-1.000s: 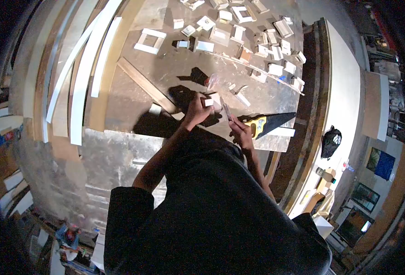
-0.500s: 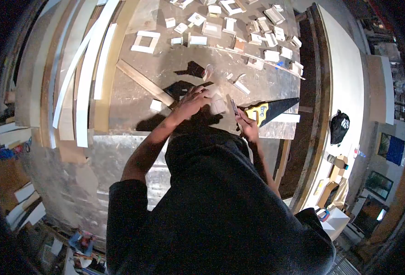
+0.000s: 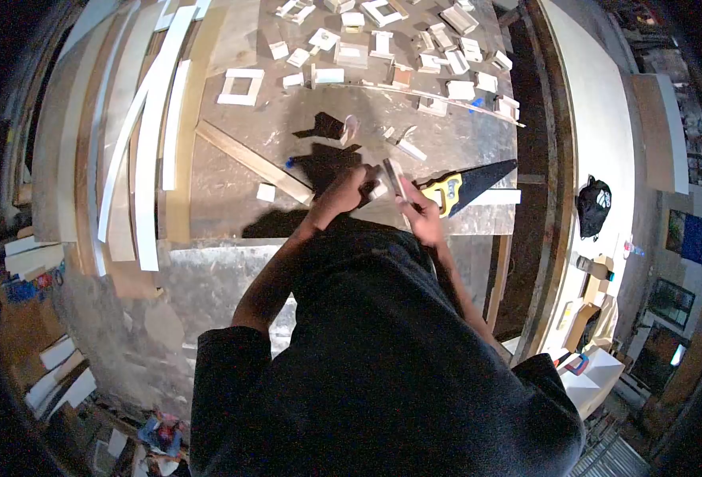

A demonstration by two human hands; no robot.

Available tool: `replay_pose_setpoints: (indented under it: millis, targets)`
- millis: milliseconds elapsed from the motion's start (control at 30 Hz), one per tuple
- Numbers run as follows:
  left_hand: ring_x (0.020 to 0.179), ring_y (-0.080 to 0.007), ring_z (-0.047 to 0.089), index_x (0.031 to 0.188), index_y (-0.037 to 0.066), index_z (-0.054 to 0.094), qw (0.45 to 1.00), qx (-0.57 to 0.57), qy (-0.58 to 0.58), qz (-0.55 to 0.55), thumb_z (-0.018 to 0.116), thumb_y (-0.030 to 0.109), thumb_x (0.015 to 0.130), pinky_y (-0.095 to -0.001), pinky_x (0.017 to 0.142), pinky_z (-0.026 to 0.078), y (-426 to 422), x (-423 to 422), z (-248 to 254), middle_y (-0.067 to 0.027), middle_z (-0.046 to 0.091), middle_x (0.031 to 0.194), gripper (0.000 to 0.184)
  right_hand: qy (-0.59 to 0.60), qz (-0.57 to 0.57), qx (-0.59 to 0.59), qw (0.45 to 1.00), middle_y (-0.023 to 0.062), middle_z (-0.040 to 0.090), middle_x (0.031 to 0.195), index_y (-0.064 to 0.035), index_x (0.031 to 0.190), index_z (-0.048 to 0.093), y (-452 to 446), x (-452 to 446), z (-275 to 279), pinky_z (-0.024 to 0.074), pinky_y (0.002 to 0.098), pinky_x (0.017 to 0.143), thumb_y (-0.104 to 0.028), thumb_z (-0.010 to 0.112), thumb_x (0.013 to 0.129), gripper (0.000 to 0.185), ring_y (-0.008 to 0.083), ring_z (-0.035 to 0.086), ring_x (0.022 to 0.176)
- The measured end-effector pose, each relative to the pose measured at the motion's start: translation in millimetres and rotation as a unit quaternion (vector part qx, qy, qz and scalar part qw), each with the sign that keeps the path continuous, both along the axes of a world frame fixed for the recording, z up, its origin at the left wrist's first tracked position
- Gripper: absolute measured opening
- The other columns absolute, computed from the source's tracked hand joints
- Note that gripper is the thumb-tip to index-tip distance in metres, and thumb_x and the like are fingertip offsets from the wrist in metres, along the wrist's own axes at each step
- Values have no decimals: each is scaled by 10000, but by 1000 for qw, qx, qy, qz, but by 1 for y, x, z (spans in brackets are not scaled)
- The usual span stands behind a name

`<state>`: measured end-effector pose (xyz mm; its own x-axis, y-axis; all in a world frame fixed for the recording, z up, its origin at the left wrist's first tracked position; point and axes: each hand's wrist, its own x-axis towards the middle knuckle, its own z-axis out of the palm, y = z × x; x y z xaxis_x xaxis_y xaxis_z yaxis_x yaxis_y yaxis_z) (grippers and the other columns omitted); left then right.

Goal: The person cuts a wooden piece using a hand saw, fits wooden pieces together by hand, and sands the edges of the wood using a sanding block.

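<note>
My left hand [image 3: 341,195] is closed around a small pale wooden block [image 3: 378,191] near the table's front edge. Just right of it, my right hand [image 3: 422,219] grips a slim flat tool [image 3: 395,176], blurred by motion, its tip beside the block. A handsaw with a yellow handle [image 3: 446,193] and dark blade lies right of my right hand, over a white strip [image 3: 498,196]. Beyond my hands are a small clear object [image 3: 350,129] and a loose wood piece [image 3: 406,145]. A small white block [image 3: 266,192] rests left of my left hand.
Many small wooden assemblies [image 3: 351,54] cover the table's far side, with a square frame [image 3: 240,87] at their left. A thin strip [image 3: 446,100] crosses below them. A plank [image 3: 251,159] lies diagonally, and long boards [image 3: 156,143] line the left. A black bag [image 3: 595,208] sits on the right-hand surface.
The view has shifted. My hands parted with the block turned in my left hand, then came close together again, the tool tip back beside the block.
</note>
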<state>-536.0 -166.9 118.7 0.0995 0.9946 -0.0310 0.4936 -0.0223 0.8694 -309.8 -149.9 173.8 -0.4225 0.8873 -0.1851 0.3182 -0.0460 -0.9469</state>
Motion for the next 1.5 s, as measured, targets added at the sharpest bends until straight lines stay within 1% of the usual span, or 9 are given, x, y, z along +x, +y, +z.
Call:
replay_pose_setpoints:
  millis: [400, 500, 567, 633, 667, 733, 1033, 1167, 1500]
  targets:
    - [759, -407, 618, 971, -28, 597, 984, 118, -112, 70, 723, 277, 905, -448, 693, 489, 4, 24, 34, -222, 629, 845, 337, -179, 128, -39, 975, 151, 708, 1207, -11, 1344, 604, 53, 24, 29, 492, 288, 923, -157, 680, 921, 454, 140, 649, 1039]
    - [750, -400, 613, 983, -26, 592, 978, 155, -93, 108, 722, 304, 913, -443, 675, 484, 8, 17, 40, -223, 614, 853, 361, -84, 33, -95, 991, 137, 711, 1191, -15, 1352, 601, 62, 34, 26, 493, 278, 907, -161, 689, 920, 464, 131, 642, 1013]
    - [786, -344, 638, 1006, -26, 600, 995, 5, -71, 66, 767, 305, 882, -427, 703, 496, 9, 5, 45, -186, 621, 849, 390, -57, 13, -73, 996, 130, 710, 1192, -3, 1349, 600, 51, 31, 34, 479, 282, 938, -168, 688, 928, 460, 147, 640, 1042]
    - [714, -258, 670, 1024, -48, 604, 981, 169, -87, 45, 805, 253, 840, -387, 623, 528, 15, 6, 60, -148, 650, 826, 406, -8, 39, -168, 985, 145, 682, 1256, -2, 1364, 585, 45, 22, 49, 442, 294, 1007, -148, 680, 939, 460, 171, 616, 1129]
    - [714, -258, 670, 1024, -48, 604, 981, 170, -87, 42, 805, 253, 840, -387, 623, 528, 16, 8, 67, -148, 650, 826, 406, 14, 112, -39, 993, 144, 654, 1309, 4, 1382, 563, 42, 18, 40, 416, 295, 1041, -120, 672, 944, 468, 171, 590, 1182]
    - [614, -176, 670, 1044, -68, 607, 973, -124, -196, -5, 816, 181, 797, -333, 510, 537, 13, 13, 90, -117, 670, 776, 409, 21, 106, -29, 994, 139, 624, 1356, 29, 1373, 560, 43, 10, 48, 410, 295, 1049, -116, 679, 945, 467, 153, 565, 1213]
    - [535, -117, 597, 916, 1, 648, 902, -214, -374, -41, 787, 226, 832, -279, 439, 481, 4, 34, 119, -50, 633, 675, 277, -16, 139, -116, 983, 19, 710, 1020, 18, 1361, 576, 54, 16, 94, 482, 272, 886, -156, 673, 953, 454, 82, 554, 873]
    - [525, -108, 589, 893, 2, 650, 897, -248, -364, 36, 806, 266, 830, -274, 436, 470, 7, 17, 122, -34, 628, 659, 313, -50, 158, -82, 983, 126, 618, 1372, 8, 1356, 578, 49, 26, 103, 418, 275, 1035, -139, 695, 935, 460, 85, 523, 1217]
    - [509, -92, 583, 859, -3, 660, 936, -108, -322, 88, 793, 301, 847, -267, 431, 456, 1, -18, 129, -40, 634, 647, 331, -75, 221, -106, 967, 68, 660, 1306, -16, 1382, 573, 56, 53, 94, 454, 303, 1005, -86, 685, 941, 460, 112, 584, 1132]
